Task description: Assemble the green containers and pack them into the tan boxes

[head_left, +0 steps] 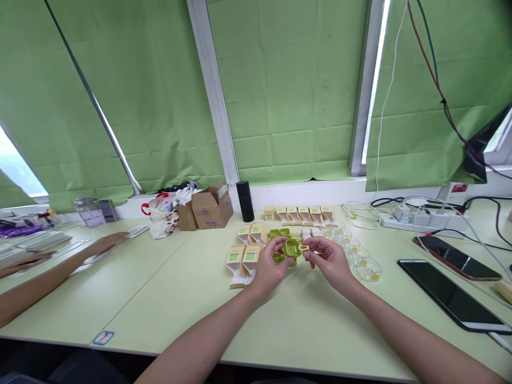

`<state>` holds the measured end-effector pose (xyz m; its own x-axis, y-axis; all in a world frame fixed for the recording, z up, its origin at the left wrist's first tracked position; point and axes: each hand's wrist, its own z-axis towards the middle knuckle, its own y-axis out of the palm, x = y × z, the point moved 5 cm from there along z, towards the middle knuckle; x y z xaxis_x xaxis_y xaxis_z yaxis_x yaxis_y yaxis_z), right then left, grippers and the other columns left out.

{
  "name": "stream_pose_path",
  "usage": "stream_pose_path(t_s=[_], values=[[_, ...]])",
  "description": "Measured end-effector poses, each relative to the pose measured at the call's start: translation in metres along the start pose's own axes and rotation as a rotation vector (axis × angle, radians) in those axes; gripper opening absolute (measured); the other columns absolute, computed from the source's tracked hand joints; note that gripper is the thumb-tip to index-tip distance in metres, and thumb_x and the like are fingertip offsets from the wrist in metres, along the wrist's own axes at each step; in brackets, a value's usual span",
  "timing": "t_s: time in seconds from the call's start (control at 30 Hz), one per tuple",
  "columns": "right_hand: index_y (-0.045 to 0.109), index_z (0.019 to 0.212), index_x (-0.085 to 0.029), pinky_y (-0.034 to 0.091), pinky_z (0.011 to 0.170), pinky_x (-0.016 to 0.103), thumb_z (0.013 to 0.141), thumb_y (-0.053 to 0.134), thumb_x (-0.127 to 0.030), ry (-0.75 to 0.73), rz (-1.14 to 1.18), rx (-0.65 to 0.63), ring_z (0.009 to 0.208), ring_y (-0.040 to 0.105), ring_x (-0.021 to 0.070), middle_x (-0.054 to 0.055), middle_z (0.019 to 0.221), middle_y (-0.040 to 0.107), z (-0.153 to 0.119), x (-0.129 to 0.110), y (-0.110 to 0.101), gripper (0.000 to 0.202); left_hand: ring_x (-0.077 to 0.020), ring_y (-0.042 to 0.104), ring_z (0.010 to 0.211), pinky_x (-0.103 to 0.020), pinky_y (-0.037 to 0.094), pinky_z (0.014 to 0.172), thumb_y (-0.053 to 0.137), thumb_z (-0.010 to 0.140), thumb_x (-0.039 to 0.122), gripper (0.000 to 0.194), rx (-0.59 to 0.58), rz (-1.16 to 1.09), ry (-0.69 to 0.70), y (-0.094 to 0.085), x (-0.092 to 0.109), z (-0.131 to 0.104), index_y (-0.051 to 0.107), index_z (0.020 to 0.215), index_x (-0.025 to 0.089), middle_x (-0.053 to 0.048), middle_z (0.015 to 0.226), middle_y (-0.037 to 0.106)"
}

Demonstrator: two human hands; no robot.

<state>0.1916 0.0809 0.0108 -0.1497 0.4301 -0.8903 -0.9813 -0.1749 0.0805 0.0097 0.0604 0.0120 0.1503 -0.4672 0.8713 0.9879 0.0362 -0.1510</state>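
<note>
Green cup [293, 247] held over the worktop [168, 298]

Smooth and rounded-square, it sits between curled fingers of the left hand [273, 262]; fingers of the right hand [328, 261] pinch a small yellow piece [304, 247] at its edge, whether joined I cannot tell. Folded card cartons [251, 255] and clear containers [367, 268] stand nearby. Hands partly hide other green pieces [279, 233].

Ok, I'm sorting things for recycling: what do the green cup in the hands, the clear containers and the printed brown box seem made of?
Green cup: probably plastic, smooth, with rounded corners.
Clear containers: likely thin plastic, glossy, transparent with bright glints.
Printed brown box: apparently cardboard, matt, with folded flaps.
</note>
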Motion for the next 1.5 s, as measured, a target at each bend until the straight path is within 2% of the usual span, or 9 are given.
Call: stream_pose_path(t_s=[0.1,0.23,0.37,0.47,0.63,0.87,1.5], values=[[0.077,0.094,-0.022,0.055,0.056,0.031,0.083,0.084,-0.049,-0.097,-0.149,0.029,0.065,0.065,0.0187,0.004,0.077,0.071,-0.004,-0.002,-0.002,0.030,-0.0274,0.069,0.119,-0.043,0.053,0.102,0.078,0.081,0.014,0.046,-0.019,0.040,0.017,0.001,0.002,-0.002,0.066,0.125,0.023,-0.010,0.124,0.074],[0.079,0.107,-0.025,0.057,0.065,0.035,0.096,0.071,-0.037,-0.331,-0.360,0.024,0.074,0.068,0.0212,0.007,0.090,0.077,-0.010,-0.011,0.000,0.018,-0.0270,0.068,0.118,-0.043,0.054,0.102,0.078,0.083,0.015,0.046,-0.031,0.106,0.058,0.002,0.004,-0.004,0.067,0.126,0.024,-0.009,0.126,0.072],[0.078,0.107,-0.027,0.054,0.065,0.037,0.101,0.064,-0.024,-0.559,-0.524,0.001,0.079,0.065,0.0240,0.008,0.090,0.077,-0.016,-0.021,0.005,0.016,-0.0262,0.067,0.115,-0.043,0.054,0.103,0.077,0.083,0.012,0.048,-0.026,0.157,0.131,0.002,0.007,-0.006,0.068,0.127,0.026,-0.008,0.125,0.072],[0.078,0.108,-0.028,0.055,0.070,0.038,0.101,0.061,-0.020,-0.639,-0.622,0.020,0.090,0.066,0.0261,0.009,0.096,0.073,-0.018,-0.024,0.006,0.020,-0.0260,0.066,0.115,-0.043,0.054,0.103,0.076,0.082,0.010,0.049,-0.035,0.180,0.168,0.002,0.009,-0.007,0.068,0.127,0.027,-0.008,0.124,0.071],[0.078,0.107,-0.025,0.049,0.066,0.035,0.102,0.058,-0.019,-0.689,-0.756,0.025,0.083,0.060,0.0228,0.008,0.090,0.063,-0.020,-0.024,0.007,0.022,-0.0269,0.066,0.116,-0.043,0.055,0.103,0.076,0.081,0.008,0.049,-0.050,0.198,0.214,0.004,0.013,-0.009,0.070,0.126,0.027,-0.007,0.122,0.069],[0.074,0.102,-0.022,0.042,0.065,0.034,0.103,0.055,-0.015,-0.737,-0.822,-0.016,0.077,0.056,0.0214,0.006,0.082,0.064,-0.021,-0.023,0.011,0.021,-0.0271,0.066,0.117,-0.044,0.055,0.104,0.076,0.081,0.008,0.049,-0.068,0.226,0.245,0.005,0.016,-0.010,0.071,0.125,0.028,-0.007,0.121,0.069],[0.072,0.096,-0.022,0.040,0.063,0.033,0.104,0.051,-0.014,-0.755,-0.835,-0.078,0.074,0.052,0.0209,0.004,0.075,0.063,-0.019,-0.017,0.012,0.024,-0.0278,0.066,0.116,-0.045,0.054,0.106,0.078,0.082,0.009,0.047,-0.107,0.233,0.228,0.006,0.015,-0.011,0.073,0.125,0.028,-0.008,0.123,0.068]])
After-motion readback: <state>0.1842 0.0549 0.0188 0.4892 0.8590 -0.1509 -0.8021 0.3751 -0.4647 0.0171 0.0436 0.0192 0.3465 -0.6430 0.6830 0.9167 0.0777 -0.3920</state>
